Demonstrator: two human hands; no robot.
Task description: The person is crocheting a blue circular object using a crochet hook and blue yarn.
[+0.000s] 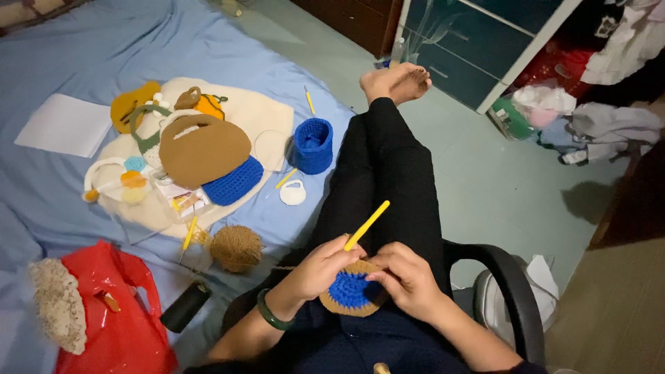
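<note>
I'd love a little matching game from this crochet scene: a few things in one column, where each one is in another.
Things:
1. yellow crochet hook
2. brown yarn ball
3. blue crocheted cup
4. red plastic bag

Places:
A. standing upright on the blue sheet beside the person's leg
B. at the lower left corner, next to a fuzzy cream piece
C. in the left hand, above the round blue and brown piece
D. on the sheet just left of the person's knee

Pairs: 1-C, 2-D, 3-A, 4-B

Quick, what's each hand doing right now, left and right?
Left hand: closed, holding the yellow crochet hook.
Right hand: closed, pinching the edge of the round blue and tan crochet piece.
</note>
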